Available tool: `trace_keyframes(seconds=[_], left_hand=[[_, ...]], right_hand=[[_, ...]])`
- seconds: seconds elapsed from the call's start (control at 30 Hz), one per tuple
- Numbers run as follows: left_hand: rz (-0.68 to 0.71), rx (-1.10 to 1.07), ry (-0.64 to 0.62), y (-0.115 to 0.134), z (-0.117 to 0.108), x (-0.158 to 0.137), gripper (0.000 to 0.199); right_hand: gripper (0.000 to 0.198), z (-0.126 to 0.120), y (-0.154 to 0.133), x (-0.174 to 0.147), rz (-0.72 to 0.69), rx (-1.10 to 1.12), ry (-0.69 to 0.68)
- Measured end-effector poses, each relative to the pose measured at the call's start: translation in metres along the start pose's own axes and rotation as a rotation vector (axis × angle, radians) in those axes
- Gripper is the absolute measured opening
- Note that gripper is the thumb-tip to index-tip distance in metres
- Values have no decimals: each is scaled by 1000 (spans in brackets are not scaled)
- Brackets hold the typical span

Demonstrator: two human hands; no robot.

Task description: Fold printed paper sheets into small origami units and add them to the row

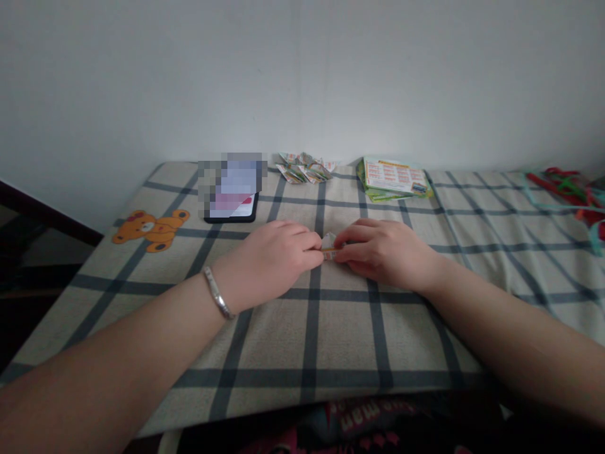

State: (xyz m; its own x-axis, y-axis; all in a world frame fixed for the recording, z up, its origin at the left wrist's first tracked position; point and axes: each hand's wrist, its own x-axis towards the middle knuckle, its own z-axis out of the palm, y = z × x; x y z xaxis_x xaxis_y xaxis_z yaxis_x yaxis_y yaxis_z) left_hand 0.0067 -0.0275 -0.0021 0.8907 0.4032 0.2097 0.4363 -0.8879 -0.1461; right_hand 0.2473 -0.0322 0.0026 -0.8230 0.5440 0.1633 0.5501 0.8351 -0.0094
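Note:
A small piece of folded printed paper point(329, 253) lies at the middle of the table, mostly covered by my fingers. My left hand point(283, 255), with a silver bangle at its wrist, is closed on the paper's left end. From the other side my right hand point(385, 253) pinches the right end, fingers bent over it. Only a short strip and a pale raised bit show between the two hands. Beyond them, close to the wall, sit several folded paper pieces point(305, 169) with similar print.
A stack of printed leaflets point(394, 176) lies at the back right. Left of the folded pieces is a phone point(231, 205), partly blurred out. A bear-shaped cutout point(152, 231) rests at far left. Red, green and teal ribbons point(567, 189) lie at the right edge. Checked cloth point(265, 353) covers the table.

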Motion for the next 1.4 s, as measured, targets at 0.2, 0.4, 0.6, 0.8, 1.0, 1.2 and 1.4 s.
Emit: trace_keyframes(seconds=[0.2, 0.4, 0.6, 0.8, 1.0, 1.2, 1.4], left_hand=[[-12, -2, -6, -4, -3, 0, 17], [-8, -1, -5, -6, -6, -1, 19], [-16, -20, -11, -8, -6, -3, 20], [-18, -37, -4, -9, -6, -4, 21], [-24, -43, -8, -9, -7, -4, 20], [-26, -61, -4, -10, -7, -5, 20], [-24, -73, -16, -10, -8, -6, 19]], right_hand=[[22, -4, 2, -3, 1, -3, -26], [25, -8, 5, -6, 2, 36, -31], [21, -12, 8, -9, 27, 64, -46], [20, -15, 14, -13, 18, 95, -65], [21, -15, 16, -17, 50, 78, -75], [21, -20, 15, -18, 73, 53, -108], [21, -24, 15, -19, 85, 41, -114]])
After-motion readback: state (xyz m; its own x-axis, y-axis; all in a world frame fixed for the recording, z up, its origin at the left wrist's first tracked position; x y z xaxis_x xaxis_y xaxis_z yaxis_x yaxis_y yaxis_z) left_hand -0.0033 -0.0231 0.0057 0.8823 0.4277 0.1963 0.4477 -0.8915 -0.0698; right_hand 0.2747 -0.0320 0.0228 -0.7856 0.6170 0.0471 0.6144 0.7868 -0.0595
